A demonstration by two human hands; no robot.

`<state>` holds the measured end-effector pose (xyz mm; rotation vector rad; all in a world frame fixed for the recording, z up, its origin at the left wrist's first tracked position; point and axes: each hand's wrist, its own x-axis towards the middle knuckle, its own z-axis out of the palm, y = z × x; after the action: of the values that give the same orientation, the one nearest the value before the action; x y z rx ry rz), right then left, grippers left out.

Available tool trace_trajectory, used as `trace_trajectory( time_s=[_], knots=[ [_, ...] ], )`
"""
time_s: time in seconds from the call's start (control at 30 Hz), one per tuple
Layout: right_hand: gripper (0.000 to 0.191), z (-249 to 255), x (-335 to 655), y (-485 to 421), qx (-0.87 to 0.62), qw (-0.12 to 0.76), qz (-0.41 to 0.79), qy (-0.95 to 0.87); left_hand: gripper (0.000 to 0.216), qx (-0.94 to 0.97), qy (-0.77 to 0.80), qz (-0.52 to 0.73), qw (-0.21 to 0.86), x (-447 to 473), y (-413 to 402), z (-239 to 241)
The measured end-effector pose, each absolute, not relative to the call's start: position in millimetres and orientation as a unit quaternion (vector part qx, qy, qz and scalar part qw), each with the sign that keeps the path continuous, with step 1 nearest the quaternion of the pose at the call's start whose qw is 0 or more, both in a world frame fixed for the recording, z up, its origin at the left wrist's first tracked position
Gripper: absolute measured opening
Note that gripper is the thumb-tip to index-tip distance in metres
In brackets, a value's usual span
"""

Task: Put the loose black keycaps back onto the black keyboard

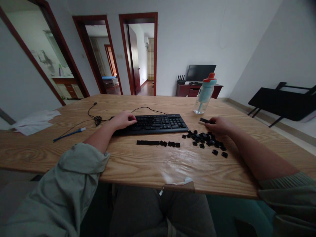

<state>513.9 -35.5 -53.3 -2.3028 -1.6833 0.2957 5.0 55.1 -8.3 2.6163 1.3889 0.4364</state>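
A black keyboard [158,123] lies on the wooden table [138,164] in front of me. My left hand [123,119] rests on its left end, fingers curled down over the keys. To the right, my right hand [218,125] is closed on a long black keycap [204,120], held just above the table. Several loose black keycaps [206,140] are scattered below that hand. A short row of keycaps, one of them a long bar [148,142], lies in front of the keyboard.
A pale blue water bottle [205,93] with an orange cap stands behind my right hand. The keyboard's cable [97,119] coils at left, near a blue pen [69,134] and white papers [34,121]. A black folding table [283,103] stands at far right.
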Motion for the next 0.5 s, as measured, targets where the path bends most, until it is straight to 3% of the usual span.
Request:
trace_trajectory(
  time_s=[0.5],
  knots=[
    [0.033, -47.5, 507.7, -39.0, -0.799, 0.120, 0.098, -0.580, 0.033, 0.872, 0.452, 0.165, 0.083, 12.7, 51.9, -13.3]
  ],
)
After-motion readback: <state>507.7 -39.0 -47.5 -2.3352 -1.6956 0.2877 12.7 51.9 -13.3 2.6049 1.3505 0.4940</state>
